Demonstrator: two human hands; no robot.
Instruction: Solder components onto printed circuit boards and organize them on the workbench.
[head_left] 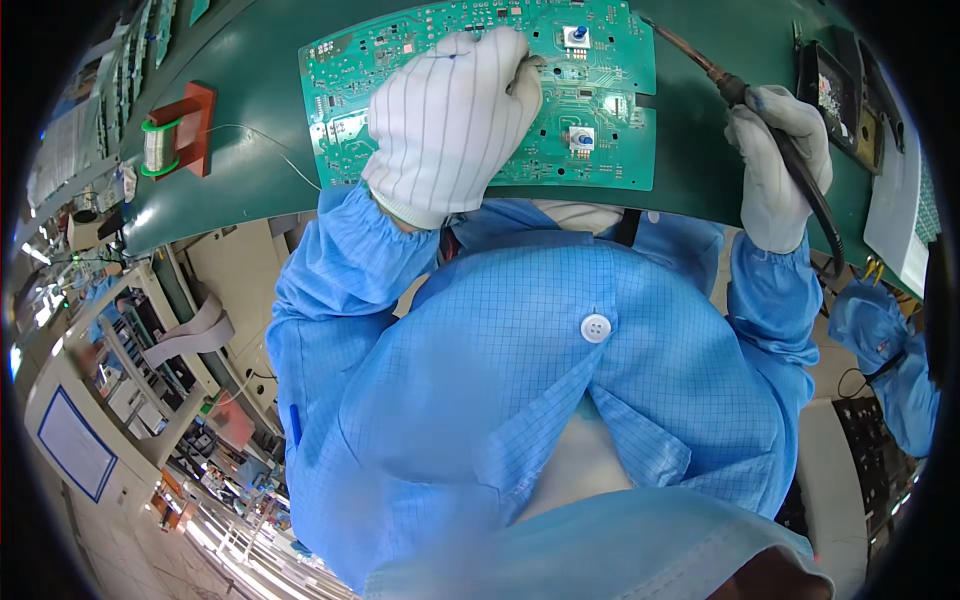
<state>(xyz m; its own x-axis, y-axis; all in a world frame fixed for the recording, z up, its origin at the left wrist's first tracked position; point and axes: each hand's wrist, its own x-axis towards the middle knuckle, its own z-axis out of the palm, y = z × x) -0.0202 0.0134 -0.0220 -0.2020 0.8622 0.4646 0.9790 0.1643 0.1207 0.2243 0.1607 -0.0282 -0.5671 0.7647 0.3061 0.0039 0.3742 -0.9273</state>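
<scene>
A green circuit board [610,80] lies on the dark green bench mat at the top. Over its middle sits my left hand [455,115] in a white striped glove, fingers curled and closed; a small dark tip shows at the fingers, but what they hold I cannot make out. Two white components with blue shafts, an upper one [577,37] and a lower one [582,139], stand on the board to the right of that hand. My right hand [780,160], gloved too, is closed round a soldering iron [735,90], its tip pointing up-left near the board's upper right corner.
A solder wire spool [160,148] sits on a red-brown stand [198,130] at left, its wire trailing toward the board. Right of the iron are a black tray [832,95] with small parts and a white bin [900,215]. More boards [130,70] stand at far left.
</scene>
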